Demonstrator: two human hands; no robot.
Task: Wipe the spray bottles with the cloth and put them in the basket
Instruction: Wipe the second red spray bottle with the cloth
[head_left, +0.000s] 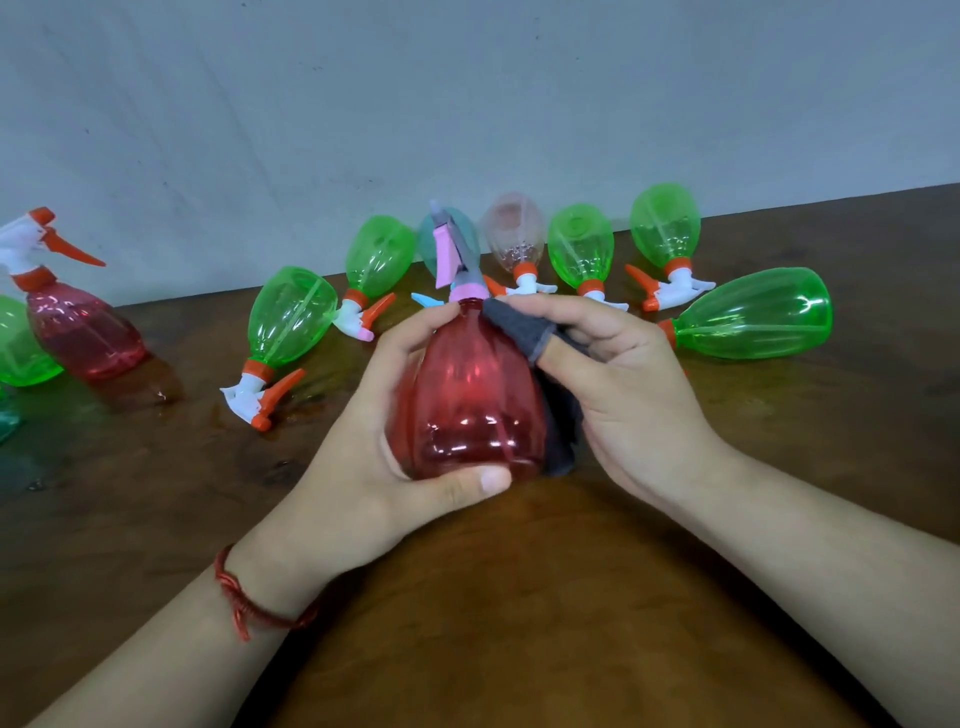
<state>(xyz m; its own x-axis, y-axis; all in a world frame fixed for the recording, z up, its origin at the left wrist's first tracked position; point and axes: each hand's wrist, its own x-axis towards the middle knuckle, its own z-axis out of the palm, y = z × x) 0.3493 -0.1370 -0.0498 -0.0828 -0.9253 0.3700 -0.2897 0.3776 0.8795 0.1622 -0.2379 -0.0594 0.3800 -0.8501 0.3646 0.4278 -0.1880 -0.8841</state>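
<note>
Two hands busy: left hand grips the red bottle, right hand pinches grey cloth against its neck.

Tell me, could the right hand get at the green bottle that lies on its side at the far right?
Probably yes: the green bottle lies close beside the right hand, with nothing between. But that hand holds the cloth against the red bottle.
</note>
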